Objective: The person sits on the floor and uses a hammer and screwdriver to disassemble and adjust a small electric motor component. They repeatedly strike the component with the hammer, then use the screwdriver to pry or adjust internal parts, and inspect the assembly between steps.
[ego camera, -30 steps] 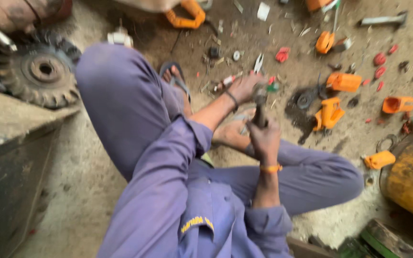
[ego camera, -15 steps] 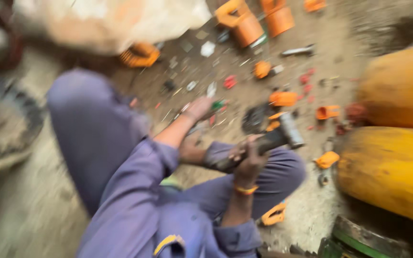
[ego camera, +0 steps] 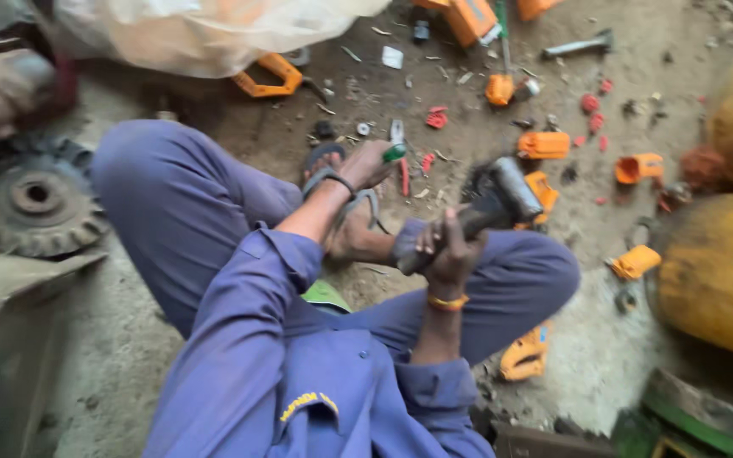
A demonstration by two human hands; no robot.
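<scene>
Since the frame before, the right hand [ego camera: 450, 248] has swung the hammer [ego camera: 477, 210] up to the middle of the frame, above the right knee. Its grip is wrapped tight round the dark handle. The hammer's long axis runs from lower left to upper right, its grey head pointing upper right. At centre, higher up, the left hand [ego camera: 366, 164] pinches a green-handled tool [ego camera: 394, 153] against the dirt floor [ego camera: 570, 339].
</scene>
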